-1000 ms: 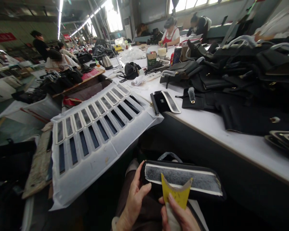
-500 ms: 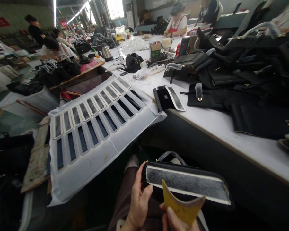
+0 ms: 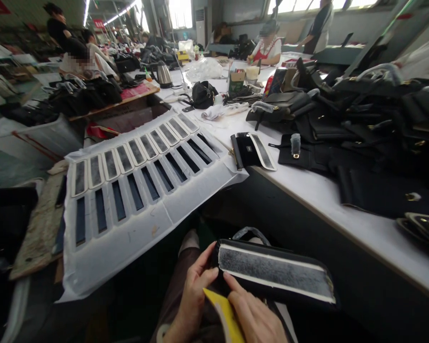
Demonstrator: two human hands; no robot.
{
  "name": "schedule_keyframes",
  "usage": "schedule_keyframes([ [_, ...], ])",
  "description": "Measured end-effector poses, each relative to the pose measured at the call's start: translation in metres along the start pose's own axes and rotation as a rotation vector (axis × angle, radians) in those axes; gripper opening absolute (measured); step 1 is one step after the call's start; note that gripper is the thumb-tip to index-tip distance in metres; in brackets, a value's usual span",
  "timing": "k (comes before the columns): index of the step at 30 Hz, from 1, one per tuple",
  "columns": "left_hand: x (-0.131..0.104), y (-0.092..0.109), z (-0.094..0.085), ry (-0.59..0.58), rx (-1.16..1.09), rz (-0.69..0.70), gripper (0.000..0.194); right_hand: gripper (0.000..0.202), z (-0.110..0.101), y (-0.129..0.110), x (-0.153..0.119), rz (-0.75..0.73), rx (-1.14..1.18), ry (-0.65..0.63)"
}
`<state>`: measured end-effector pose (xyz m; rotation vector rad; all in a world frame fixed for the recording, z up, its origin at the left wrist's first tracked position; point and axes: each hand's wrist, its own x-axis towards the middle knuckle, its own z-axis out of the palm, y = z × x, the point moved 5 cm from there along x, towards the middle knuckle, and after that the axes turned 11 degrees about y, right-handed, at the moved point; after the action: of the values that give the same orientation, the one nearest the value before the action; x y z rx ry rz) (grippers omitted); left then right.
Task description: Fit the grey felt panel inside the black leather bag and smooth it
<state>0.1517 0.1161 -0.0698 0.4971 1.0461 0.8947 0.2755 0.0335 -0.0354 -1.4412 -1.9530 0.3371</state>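
Observation:
A black handbag [image 3: 303,267] lies across my lap with its bottom turned toward me. A grey strip [image 3: 275,270] with white borders runs along that bottom. My left hand [image 3: 192,293] grips the bag's left end, thumb at the near corner and fingers behind. In my right hand [image 3: 253,312] is a curved yellow scraper-like piece [image 3: 224,312], its tip pointing up and left. The right index finger reaches to the bag's near left edge, close to the left thumb. A plastic-wrapped handle [image 3: 252,232] shows behind the bag.
To the left, a white-covered board [image 3: 128,255] carries a row of white-rimmed grey panels [image 3: 137,150] above dark slots. An open black flap piece [image 3: 250,150] lies at the table edge. Black bags [image 3: 379,124] are heaped on the white table [image 3: 307,190]. A co-worker [image 3: 270,47] sits beyond.
My right hand has moved left and lowered the yellow piece off the strip. Its index finger now reaches the bag's left edge. My left hand keeps its hold.

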Motion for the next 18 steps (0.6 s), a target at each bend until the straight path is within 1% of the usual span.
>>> schedule_keyframes([
  [2, -0.001, 0.002, 0.001, -0.01, -0.025, -0.02, 0.058, 0.031, 0.004, 0.002, -0.001, -0.07, -0.129, -0.03],
  [4, -0.002, 0.002, 0.001, -0.009, -0.061, -0.039, 0.057, 0.03, 0.005, 0.001, 0.0, -0.104, -0.207, -0.034],
  [8, -0.005, -0.001, 0.004, 0.025, -0.14, -0.091, 0.059, 0.029, 0.006, -0.003, 0.0, -0.118, -0.245, -0.012],
  [10, -0.005, -0.003, 0.005, 0.046, -0.164, -0.107, 0.061, 0.029, 0.008, -0.003, 0.0, -0.042, -0.215, 0.014],
  [14, -0.005, -0.009, 0.005, 0.076, -0.18, -0.087, 0.061, 0.026, 0.01, 0.0, 0.0, 0.196, -0.03, 0.11],
  [16, -0.005, -0.013, 0.004, 0.101, -0.179, -0.085, 0.062, 0.025, 0.011, 0.001, 0.0, 0.258, 0.046, 0.146],
  [18, -0.004, -0.015, 0.004, 0.139, -0.161, -0.081, 0.063, 0.024, 0.012, 0.0, 0.0, 0.275, 0.055, 0.149],
])
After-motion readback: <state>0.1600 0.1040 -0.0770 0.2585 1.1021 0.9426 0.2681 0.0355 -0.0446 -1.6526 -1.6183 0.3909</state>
